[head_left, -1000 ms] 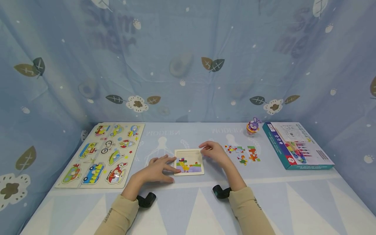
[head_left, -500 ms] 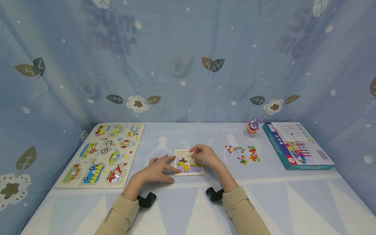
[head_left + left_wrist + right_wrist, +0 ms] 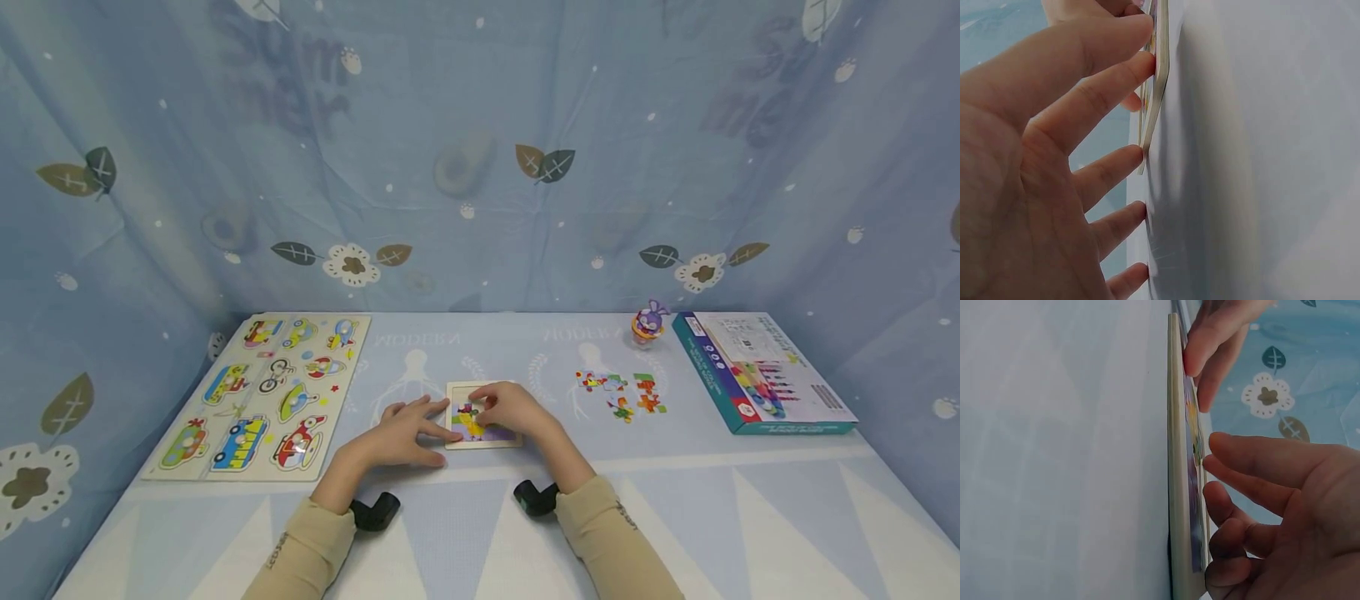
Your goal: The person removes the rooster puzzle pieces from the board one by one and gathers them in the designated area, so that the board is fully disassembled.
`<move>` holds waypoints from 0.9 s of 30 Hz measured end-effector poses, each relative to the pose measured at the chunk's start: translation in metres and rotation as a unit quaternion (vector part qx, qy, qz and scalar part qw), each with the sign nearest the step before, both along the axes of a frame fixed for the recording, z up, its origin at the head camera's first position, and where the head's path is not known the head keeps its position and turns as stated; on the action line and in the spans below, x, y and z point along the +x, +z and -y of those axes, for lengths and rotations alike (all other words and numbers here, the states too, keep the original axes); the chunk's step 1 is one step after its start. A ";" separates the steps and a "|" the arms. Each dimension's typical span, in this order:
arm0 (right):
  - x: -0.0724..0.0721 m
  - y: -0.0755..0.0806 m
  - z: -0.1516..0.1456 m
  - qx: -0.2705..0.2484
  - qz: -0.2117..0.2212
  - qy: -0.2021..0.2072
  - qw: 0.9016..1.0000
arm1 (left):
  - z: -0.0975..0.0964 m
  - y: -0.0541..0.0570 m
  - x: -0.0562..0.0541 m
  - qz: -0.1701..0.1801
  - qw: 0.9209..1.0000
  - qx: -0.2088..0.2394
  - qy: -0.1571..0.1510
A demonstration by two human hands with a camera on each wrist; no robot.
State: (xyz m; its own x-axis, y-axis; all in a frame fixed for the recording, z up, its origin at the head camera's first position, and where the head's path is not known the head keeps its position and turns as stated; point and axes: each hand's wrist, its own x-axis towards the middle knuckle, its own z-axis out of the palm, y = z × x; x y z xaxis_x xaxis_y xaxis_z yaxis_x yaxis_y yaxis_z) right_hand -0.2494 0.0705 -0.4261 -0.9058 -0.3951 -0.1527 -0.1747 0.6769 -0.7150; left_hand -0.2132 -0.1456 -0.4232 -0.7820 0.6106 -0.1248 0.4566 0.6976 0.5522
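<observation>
Puzzle frame (image 3: pixel 486 445) — partly behind fingers (image 3: pixel 491 389)

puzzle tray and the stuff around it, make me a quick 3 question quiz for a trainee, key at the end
1. Multiple choice: in the head view, where do the loose puzzle pieces lie relative to the puzzle tray?
a) to its left
b) to its right
c) beneath it

2. True or false: the purple rabbit toy stands to the left of the teal-edged box in the head view.

3. Short answer: the right hand is over the puzzle tray; what touches the tray's left side?

Key: 1. b; 2. true; 3. the left hand.
</observation>
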 end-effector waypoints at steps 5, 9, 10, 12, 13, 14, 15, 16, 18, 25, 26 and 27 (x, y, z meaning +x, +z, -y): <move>-0.001 -0.001 0.003 0.008 -0.011 0.016 1.000 | -0.001 0.001 0.000 -0.003 1.000 -0.002 0.001; -0.002 -0.002 0.005 -0.020 -0.014 0.007 1.000 | -0.001 0.001 0.000 -0.003 1.000 -0.001 0.002; -0.002 -0.002 0.005 -0.030 -0.013 0.003 0.999 | -0.001 0.001 0.000 -0.003 1.000 -0.001 0.002; -0.002 -0.002 0.006 -0.050 -0.005 -0.005 0.999 | -0.001 0.001 0.000 -0.003 1.000 -0.001 0.002; -0.002 -0.002 0.006 -0.056 -0.002 -0.006 0.998 | -0.001 0.001 0.000 -0.003 1.000 -0.002 0.002; -0.002 -0.002 0.007 -0.062 0.001 -0.008 0.998 | -0.001 0.000 0.000 -0.004 1.000 -0.002 0.002; -0.002 -0.002 0.007 -0.066 0.003 -0.008 0.998 | -0.001 0.000 0.000 -0.005 1.000 -0.003 0.002; -0.002 -0.001 0.007 -0.068 0.005 -0.008 0.998 | -0.001 0.000 0.000 -0.006 1.000 -0.004 0.001; -0.002 -0.001 0.007 -0.072 0.003 -0.007 0.997 | -0.001 -0.001 0.000 -0.007 1.000 -0.004 0.002; 0.001 0.002 0.004 -0.086 -0.013 -0.022 0.996 | 0.000 -0.001 -0.001 -0.009 1.000 -0.003 0.000; 0.001 0.003 0.003 -0.089 -0.013 -0.027 0.996 | 0.000 -0.001 -0.001 -0.008 1.000 -0.003 0.000; 0.001 0.003 0.002 -0.091 -0.014 -0.033 0.995 | 0.000 -0.001 -0.001 -0.008 1.000 -0.003 -0.001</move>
